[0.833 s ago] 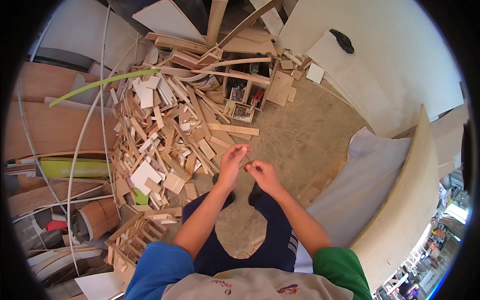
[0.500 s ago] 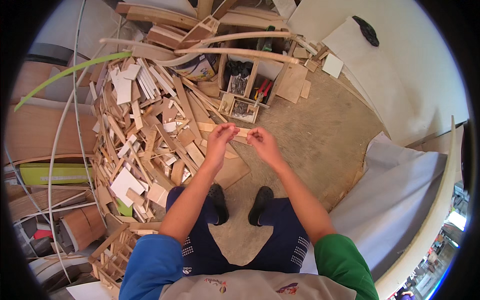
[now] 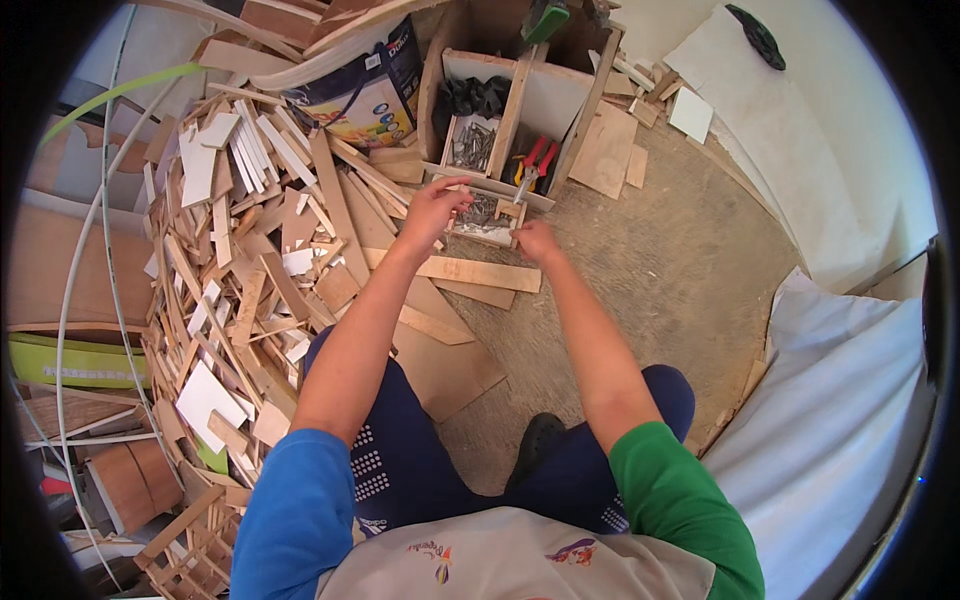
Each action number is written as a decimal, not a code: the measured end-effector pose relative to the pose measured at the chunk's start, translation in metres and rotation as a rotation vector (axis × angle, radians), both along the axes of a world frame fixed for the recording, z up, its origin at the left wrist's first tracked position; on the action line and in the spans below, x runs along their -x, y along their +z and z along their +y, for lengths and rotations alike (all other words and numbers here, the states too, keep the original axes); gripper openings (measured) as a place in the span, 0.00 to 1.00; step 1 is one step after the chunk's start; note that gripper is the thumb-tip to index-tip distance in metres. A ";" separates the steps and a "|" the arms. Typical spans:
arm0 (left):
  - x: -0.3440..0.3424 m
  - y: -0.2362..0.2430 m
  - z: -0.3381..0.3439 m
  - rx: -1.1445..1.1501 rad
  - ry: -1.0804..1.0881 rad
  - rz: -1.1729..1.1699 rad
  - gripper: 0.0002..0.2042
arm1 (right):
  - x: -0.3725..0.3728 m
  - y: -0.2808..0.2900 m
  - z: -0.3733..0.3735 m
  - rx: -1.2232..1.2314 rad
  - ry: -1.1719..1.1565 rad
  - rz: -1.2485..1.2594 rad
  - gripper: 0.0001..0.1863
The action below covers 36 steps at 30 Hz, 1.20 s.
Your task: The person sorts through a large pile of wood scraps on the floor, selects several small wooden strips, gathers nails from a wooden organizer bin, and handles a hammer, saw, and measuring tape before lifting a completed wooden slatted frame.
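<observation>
A small wooden tray [image 3: 484, 236] with metal fasteners lies in front of a divided wooden box [image 3: 512, 120]. Over the tray's left side is my left hand [image 3: 432, 214], its fingers partly bent and apart, with nothing I can make out between them. My right hand [image 3: 540, 244] is closed at the tray's right end, its fingertips against the wall there. A heap of fasteners [image 3: 473, 145] fills one part of the box. Red-handled pliers [image 3: 538, 160] rest in another part, jaws pointing toward me.
Wood offcuts [image 3: 250, 270] are piled on my left, with a flat strip [image 3: 480, 272] and a board [image 3: 445, 370] near my legs. A printed bucket [image 3: 365, 95] stands behind them. Grey sheeting [image 3: 830, 390] hangs on the right. More offcuts [image 3: 605, 150] lie right of the box.
I have bent lower and closer to the box. My hands, earlier close together in front of the tray, have moved forward and apart to its two sides. My right hand has closed.
</observation>
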<state>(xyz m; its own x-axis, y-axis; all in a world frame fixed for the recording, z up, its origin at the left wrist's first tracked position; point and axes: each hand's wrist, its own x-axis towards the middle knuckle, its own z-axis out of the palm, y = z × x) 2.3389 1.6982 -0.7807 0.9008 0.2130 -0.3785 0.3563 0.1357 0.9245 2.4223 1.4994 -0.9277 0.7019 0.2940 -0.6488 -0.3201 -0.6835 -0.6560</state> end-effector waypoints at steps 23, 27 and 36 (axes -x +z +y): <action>0.024 -0.029 0.046 -0.712 -0.191 0.162 0.26 | 0.051 0.036 -0.018 -0.313 -0.345 0.299 0.18; 0.020 -0.015 0.038 -0.445 -0.088 0.203 0.35 | 0.042 0.076 -0.032 -0.413 -0.351 0.170 0.19; 0.021 0.022 -0.011 0.165 -0.066 0.031 0.26 | 0.045 0.144 -0.050 -0.494 -0.223 -0.085 0.27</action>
